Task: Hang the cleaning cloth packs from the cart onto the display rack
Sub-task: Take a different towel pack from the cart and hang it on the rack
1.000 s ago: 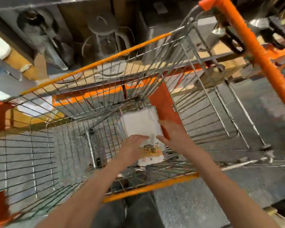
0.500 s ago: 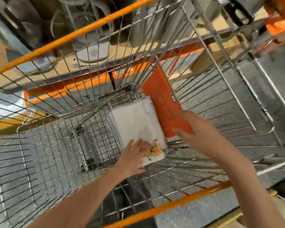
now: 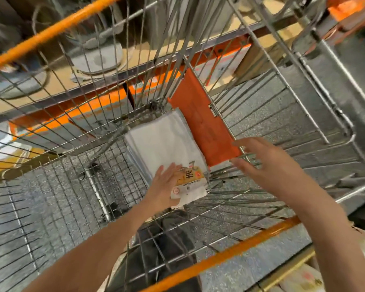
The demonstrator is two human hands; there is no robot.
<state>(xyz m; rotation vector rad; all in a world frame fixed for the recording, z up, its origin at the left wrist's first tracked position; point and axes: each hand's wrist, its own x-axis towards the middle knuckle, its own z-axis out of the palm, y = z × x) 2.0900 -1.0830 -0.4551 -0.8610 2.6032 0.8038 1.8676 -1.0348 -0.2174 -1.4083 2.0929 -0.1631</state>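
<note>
A stack of white cleaning cloth packs [image 3: 163, 144] with a yellow label lies in the far corner of the wire cart [image 3: 51, 175], against an orange flap [image 3: 202, 127]. My left hand [image 3: 167, 186] lies on the near, labelled end of the top pack with its fingers straight. My right hand [image 3: 263, 163] hovers to the right of the stack, fingers spread, holding nothing. The display rack is not in view.
The cart's orange rim [image 3: 230, 253] runs across the front and another orange rail [image 3: 51, 32] across the back. Beyond the cart stand orange boxes [image 3: 97, 114] under a shelf with grey appliances [image 3: 97, 57]. The floor is grey speckled.
The view has dropped closer into the cart. My right hand has lifted off the stack and moved right over the orange flap. My left hand stays on the labelled end.
</note>
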